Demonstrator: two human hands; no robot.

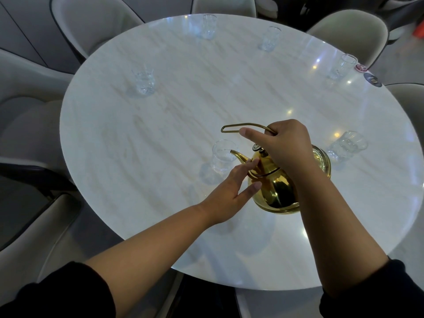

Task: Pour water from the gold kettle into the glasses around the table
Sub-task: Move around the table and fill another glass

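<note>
Head view, looking down on a round pale marbled surface (160,125) ringed by light upholstered chairs (96,21). The right hand (284,145) is curling closed around the wire handle (243,127) of the gold kettle (277,189), thumb extended along the loop. The kettle is tilting toward the left, its base lifting off the surface on the near side, and its curved spout (238,154) is reaching over the rim of the nearest glass (223,157); whether water is flowing cannot be told. The left hand (229,189) is lying spread beside the kettle, fingers loosely extended, fingertips (254,162) touching the kettle's shoulder near the spout base and the lid (266,165); it is gripping nothing.

Five further glasses are standing apart around the rim of the surface: one at the left (143,80), one at the far edge (208,26), one to the right of that (270,39), one at the far right edge (343,66), and one just right of the kettle (347,145). Two small round discs (367,73) are lying at the right edge, near the far right glass. Dark sleeves (57,292) are covering both upper forearms.
</note>
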